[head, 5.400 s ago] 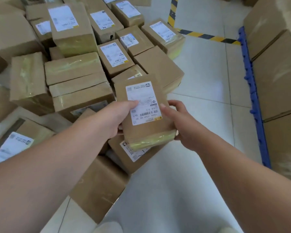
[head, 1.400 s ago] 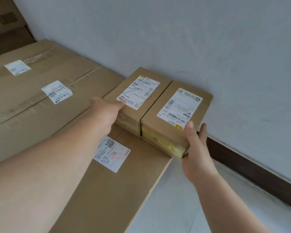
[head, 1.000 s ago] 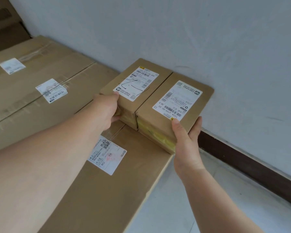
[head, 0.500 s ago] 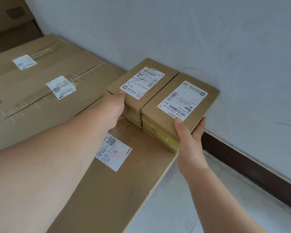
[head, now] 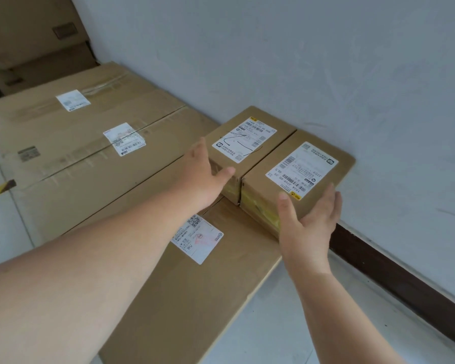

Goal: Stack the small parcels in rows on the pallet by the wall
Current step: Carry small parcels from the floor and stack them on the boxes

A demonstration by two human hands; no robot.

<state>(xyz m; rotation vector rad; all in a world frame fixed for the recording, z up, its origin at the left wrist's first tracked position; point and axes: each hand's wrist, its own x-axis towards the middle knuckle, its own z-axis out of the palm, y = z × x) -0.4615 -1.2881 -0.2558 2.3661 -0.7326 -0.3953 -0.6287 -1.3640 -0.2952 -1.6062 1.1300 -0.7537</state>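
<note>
A: Parcel, where?
B: Right parcel (head: 297, 179) lies flat, label up, far end at the wall (head: 326, 74). Its long axis runs straight out from the wall. Left parcel (head: 247, 148) touches its side, same heading.
A: Hands?
B: Right hand (head: 307, 222) is at the end away from the wall, open, thumb by the top edge, fingers along the outer side. Contact or just off, can't tell. Left hand (head: 205, 177) is open, cupping the left parcel's corner away from the wall.
A: Underneath?
B: Long carton (head: 195, 298), stretching away from the wall.
A: Next?
B: Probably release; both hands pull out along that axis, away from the wall.
</note>
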